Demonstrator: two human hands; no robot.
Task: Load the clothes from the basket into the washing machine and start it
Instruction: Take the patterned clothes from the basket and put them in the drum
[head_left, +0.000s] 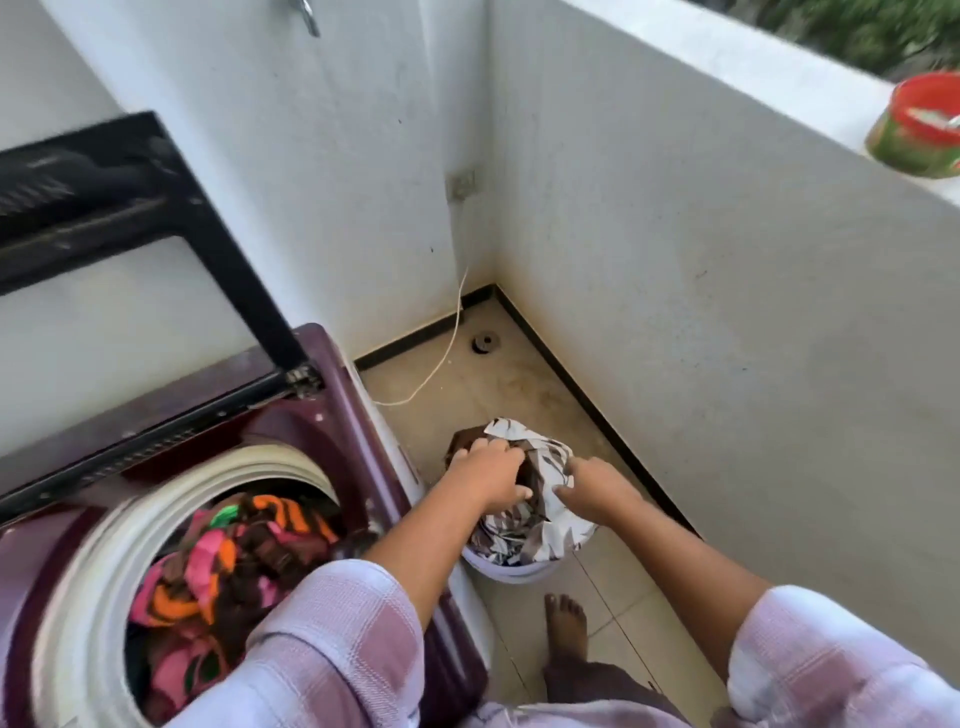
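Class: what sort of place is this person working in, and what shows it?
Probably a home balcony used as a laundry corner: a top-loading washing machine, a floor drain in the tiled corner, and a low parapet wall with greenery beyond.

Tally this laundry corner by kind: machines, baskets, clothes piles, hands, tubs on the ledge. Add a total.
Washing machine: 1
Basket: 1
Clothes piles: 2, drum pile and basket pile
Hands: 2, left hand and right hand, both gripping the basket pile
Red-lidded tub: 1
Total: 7
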